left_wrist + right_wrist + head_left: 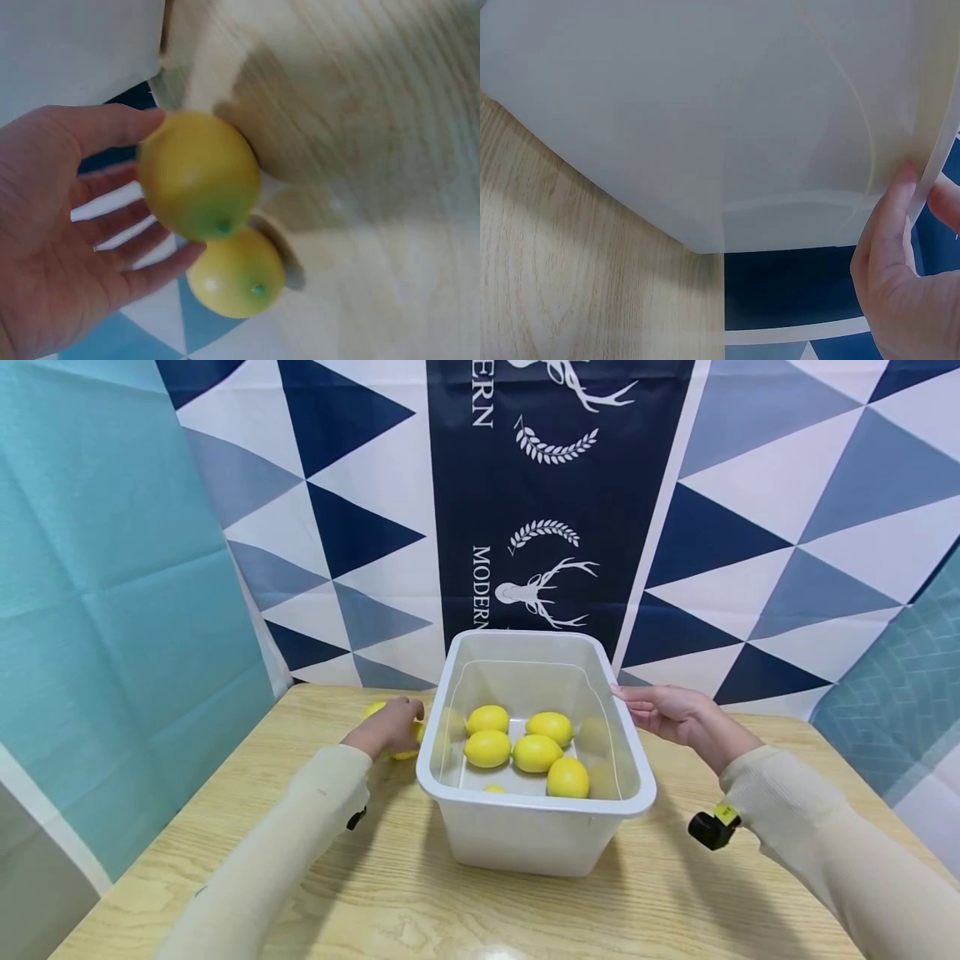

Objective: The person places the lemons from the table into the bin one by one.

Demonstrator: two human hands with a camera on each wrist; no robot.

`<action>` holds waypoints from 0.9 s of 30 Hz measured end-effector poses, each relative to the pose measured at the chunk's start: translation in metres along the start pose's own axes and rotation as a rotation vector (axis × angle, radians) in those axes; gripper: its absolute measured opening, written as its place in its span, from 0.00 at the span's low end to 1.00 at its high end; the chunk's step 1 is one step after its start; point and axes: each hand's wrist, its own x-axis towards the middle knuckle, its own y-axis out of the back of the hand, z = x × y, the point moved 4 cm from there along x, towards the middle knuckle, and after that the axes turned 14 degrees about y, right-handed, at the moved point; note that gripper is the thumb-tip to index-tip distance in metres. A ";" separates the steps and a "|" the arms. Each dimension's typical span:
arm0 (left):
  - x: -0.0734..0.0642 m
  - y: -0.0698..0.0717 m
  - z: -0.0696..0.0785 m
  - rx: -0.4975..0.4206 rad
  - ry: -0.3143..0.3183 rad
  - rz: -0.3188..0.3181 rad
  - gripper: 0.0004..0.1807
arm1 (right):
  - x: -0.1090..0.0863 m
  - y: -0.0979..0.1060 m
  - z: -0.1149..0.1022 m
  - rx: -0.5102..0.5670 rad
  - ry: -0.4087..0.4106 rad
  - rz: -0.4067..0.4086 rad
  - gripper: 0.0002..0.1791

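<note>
A pale grey plastic bin (525, 835) stands upright on the table, with several yellow lemons (487, 749) on its floor. Left of it, my left hand (390, 727) holds a lemon (199, 176) between thumb and fingers, close to the bin's outer wall. Another lemon (236, 274) lies on the tabletop just beyond the held one. At the bin's right side, my right hand (671, 710) grips the rim, a fingertip below it and the thumb across the edge in the right wrist view. One lemon is mostly hidden behind the bin's front wall.
The wooden table (360, 893) has its far edge against a patterned fabric backdrop (375, 527) of triangles and deer prints. A teal cloth (135, 610) hangs at the left. Each wrist wears a small dark camera (712, 831).
</note>
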 end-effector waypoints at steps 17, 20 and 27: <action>-0.012 -0.009 0.004 -0.061 -0.225 -0.064 0.30 | 0.000 -0.001 -0.002 0.016 -0.013 0.023 0.03; -0.014 -0.010 0.003 -0.057 -0.224 -0.071 0.32 | -0.001 0.000 -0.002 0.013 -0.013 0.032 0.03; -0.016 -0.011 -0.002 -0.006 -0.202 -0.110 0.27 | -0.001 0.001 -0.001 0.026 -0.012 0.022 0.03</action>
